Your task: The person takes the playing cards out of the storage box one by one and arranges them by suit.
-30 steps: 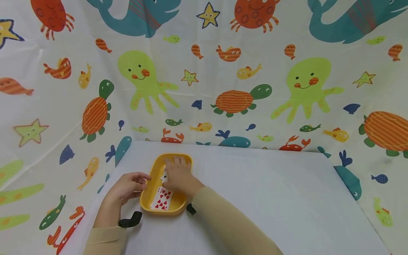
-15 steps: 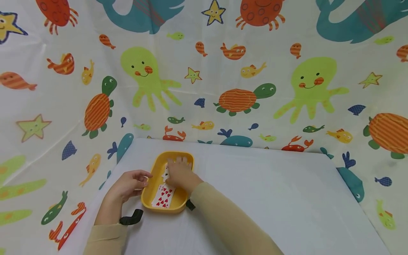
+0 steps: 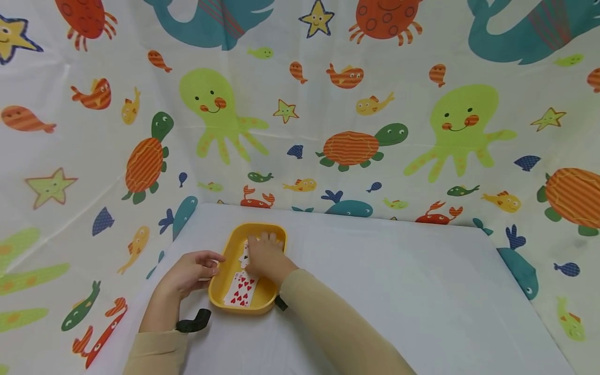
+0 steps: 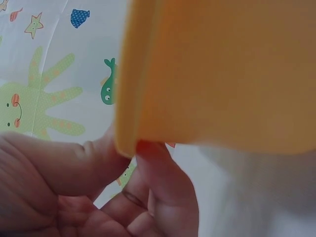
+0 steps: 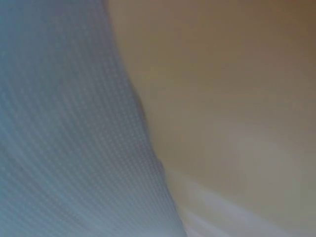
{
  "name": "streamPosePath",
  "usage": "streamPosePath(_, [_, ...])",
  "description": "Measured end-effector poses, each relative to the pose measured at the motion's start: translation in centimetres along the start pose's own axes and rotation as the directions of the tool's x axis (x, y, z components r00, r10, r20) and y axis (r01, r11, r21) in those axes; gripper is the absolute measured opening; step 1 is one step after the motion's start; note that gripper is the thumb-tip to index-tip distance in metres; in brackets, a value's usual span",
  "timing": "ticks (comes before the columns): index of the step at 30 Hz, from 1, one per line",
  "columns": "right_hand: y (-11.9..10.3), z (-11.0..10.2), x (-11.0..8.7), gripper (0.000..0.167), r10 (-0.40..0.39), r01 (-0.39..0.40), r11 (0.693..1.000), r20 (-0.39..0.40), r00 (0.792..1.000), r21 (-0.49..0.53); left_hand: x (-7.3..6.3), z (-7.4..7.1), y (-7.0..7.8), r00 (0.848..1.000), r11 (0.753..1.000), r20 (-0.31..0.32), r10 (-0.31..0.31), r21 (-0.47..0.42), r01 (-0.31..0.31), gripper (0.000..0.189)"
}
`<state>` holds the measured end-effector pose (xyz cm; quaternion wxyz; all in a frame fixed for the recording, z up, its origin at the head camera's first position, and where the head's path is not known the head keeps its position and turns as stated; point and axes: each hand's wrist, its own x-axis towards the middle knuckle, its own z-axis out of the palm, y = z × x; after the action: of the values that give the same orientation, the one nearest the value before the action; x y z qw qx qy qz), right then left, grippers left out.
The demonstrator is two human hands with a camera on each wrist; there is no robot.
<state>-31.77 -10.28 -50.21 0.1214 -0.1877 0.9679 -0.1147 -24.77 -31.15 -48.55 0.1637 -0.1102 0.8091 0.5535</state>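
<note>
A yellow tray point(image 3: 248, 311) with rounded corners stands on the white tabletop at the left in the head view. My left hand point(image 3: 192, 271) is at its left side; in the left wrist view the thumb and a finger point(image 4: 165, 182) pinch the tray's rim. My right hand point(image 3: 267, 258) reaches down into the far part of the tray, palm down, over a playing card with black pips point(image 3: 244, 255). The fingertips are hidden, and I cannot tell whether they pinch that card. Nearer the front of the tray lies a red-heart playing card point(image 3: 241, 290).
White tabletop point(image 3: 398, 291) stretches to the right of the tray. A cloth printed with sea animals point(image 3: 375, 104) hangs at the back and sides. A black wrist-camera piece point(image 3: 194, 321) sticks out by the left wrist. The right wrist view is blurred.
The head view has shifted slightly. The right hand has moved very little over the far card, and the left hand stays at the tray's rim.
</note>
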Motion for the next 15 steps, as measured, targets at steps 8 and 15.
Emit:
streamPosePath(8, [-0.01, 0.42, -0.23, 0.085, -0.011, 0.01, 1.0, -0.012, 1.0, -0.022, -0.11, 0.1, 0.09, 1.0, 1.0, -0.002, -0.001, -0.011, 0.001, 0.037])
streamPosePath(15, [-0.02, 0.43, -0.23, 0.085, -0.01, 0.01, 1.0, 0.002, 1.0, -0.017, -0.18, 0.05, 0.13, 1.0, 1.0, 0.003, 0.006, -0.012, -0.006, 0.035])
